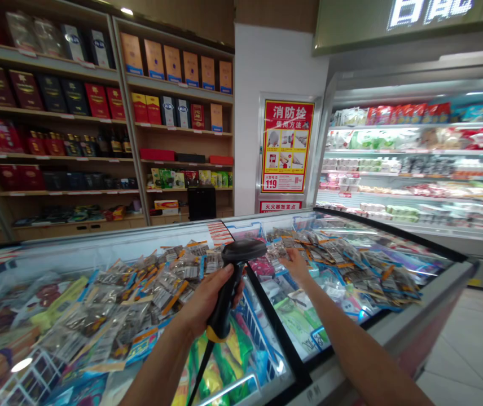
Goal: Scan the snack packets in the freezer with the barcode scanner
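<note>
My left hand (211, 296) is wrapped round the handle of a black barcode scanner (244, 251) with a yellow-trimmed base. A cable (201, 369) runs down from it. My right hand (297, 266) reaches over the freezer, its fingers closed on the edge of a small clear snack packet (277, 249) with a printed label. Beside that hand lies a pile of similar packets (343, 254). Another heap of packets (152, 287) with orange and blue edges spreads to the left of the scanner. The right fingertips are partly hidden.
Both heaps lie on the glass top of a chest freezer (394, 332), with bagged goods and wire baskets (42, 375) below. Shelves of boxes (174, 63) stand behind at left. A lit refrigerated display (419, 169) is at right, near a red fire-hydrant sign (287, 146).
</note>
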`<state>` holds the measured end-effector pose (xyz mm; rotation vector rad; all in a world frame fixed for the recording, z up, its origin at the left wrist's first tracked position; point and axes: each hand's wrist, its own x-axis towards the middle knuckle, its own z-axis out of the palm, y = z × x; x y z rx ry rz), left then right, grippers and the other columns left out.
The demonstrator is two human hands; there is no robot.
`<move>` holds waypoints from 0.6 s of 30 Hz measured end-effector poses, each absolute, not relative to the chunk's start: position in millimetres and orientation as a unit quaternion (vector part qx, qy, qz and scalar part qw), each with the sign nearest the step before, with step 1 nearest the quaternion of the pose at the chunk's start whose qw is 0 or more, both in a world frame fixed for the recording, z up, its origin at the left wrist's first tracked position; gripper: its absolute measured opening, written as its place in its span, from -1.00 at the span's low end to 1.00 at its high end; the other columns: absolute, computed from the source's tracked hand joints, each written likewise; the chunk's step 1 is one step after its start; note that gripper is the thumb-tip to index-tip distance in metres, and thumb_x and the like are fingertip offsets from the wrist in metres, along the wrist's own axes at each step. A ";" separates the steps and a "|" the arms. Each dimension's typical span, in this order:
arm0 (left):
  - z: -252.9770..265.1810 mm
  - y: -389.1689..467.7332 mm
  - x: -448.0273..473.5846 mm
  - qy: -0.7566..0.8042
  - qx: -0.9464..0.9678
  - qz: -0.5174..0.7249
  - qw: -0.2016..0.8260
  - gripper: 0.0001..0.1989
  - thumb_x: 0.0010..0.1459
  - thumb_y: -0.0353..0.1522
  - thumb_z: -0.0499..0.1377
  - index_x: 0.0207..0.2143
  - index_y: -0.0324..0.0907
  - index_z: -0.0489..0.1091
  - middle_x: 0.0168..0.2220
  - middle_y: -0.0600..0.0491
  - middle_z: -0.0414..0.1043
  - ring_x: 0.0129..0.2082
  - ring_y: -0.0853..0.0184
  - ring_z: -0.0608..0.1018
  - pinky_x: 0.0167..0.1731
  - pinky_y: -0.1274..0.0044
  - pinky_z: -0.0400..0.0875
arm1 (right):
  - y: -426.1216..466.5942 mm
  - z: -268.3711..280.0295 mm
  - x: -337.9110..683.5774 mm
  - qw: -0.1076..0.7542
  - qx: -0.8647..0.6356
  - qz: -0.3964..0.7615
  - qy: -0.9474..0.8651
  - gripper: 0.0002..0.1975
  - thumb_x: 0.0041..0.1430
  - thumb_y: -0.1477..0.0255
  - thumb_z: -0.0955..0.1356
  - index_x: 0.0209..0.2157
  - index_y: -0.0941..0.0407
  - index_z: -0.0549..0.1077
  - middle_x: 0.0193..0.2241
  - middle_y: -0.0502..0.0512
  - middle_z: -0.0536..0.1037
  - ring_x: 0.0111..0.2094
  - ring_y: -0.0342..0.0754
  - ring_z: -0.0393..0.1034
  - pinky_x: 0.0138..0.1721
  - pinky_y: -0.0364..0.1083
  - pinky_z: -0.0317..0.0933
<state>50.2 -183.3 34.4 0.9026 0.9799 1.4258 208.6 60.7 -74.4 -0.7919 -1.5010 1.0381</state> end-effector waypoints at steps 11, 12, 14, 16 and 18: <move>41.7 -188.8 39.1 0.410 0.344 0.572 0.621 -0.67 0.01 -0.20 0.06 -0.31 -0.31 0.34 -0.60 0.06 0.33 -0.66 0.48 0.36 -0.66 0.64 0.23 | 57.4 -66.6 217.4 0.555 -0.377 0.428 -0.606 -0.69 -0.29 0.38 0.35 -0.41 0.14 0.25 -0.47 0.05 0.47 -0.40 0.00 0.35 -0.38 -0.07 0.20; 40.9 -188.0 39.8 0.407 0.331 0.571 0.631 -0.67 0.01 -0.20 0.05 -0.31 -0.31 0.33 -0.60 0.05 0.33 -0.66 0.48 0.35 -0.66 0.65 0.23 | 57.4 -66.8 216.9 0.564 -0.374 0.429 -0.598 -0.68 -0.30 0.39 0.35 -0.41 0.13 0.24 -0.47 0.05 0.47 -0.39 -0.01 0.35 -0.37 -0.07 0.20; 38.7 -186.2 41.3 0.399 0.314 0.570 0.646 -0.68 0.02 -0.20 0.04 -0.33 -0.31 0.33 -0.60 0.05 0.32 -0.66 0.48 0.35 -0.66 0.65 0.23 | 57.4 -67.6 215.5 0.581 -0.367 0.434 -0.582 -0.64 -0.32 0.41 0.35 -0.37 0.13 0.23 -0.44 0.06 0.47 -0.37 0.00 0.36 -0.33 -0.06 0.20; 36.6 -184.3 42.7 0.388 0.303 0.571 0.657 -0.68 0.02 -0.20 0.04 -0.34 -0.31 0.33 -0.60 0.04 0.32 -0.66 0.49 0.35 -0.65 0.65 0.24 | 57.3 -68.3 214.2 0.589 -0.365 0.440 -0.571 -0.60 -0.31 0.42 0.35 -0.31 0.13 0.23 -0.40 0.08 0.47 -0.34 0.00 0.36 -0.27 -0.04 0.20; 35.3 -182.7 43.3 0.379 0.296 0.575 0.662 -0.68 0.02 -0.20 0.04 -0.36 -0.30 0.33 -0.59 0.05 0.31 -0.66 0.49 0.34 -0.65 0.65 0.24 | 56.9 -68.6 213.4 0.588 -0.364 0.445 -0.568 -0.56 -0.31 0.41 0.35 -0.27 0.14 0.24 -0.36 0.10 0.46 -0.31 0.01 0.36 -0.23 -0.02 0.19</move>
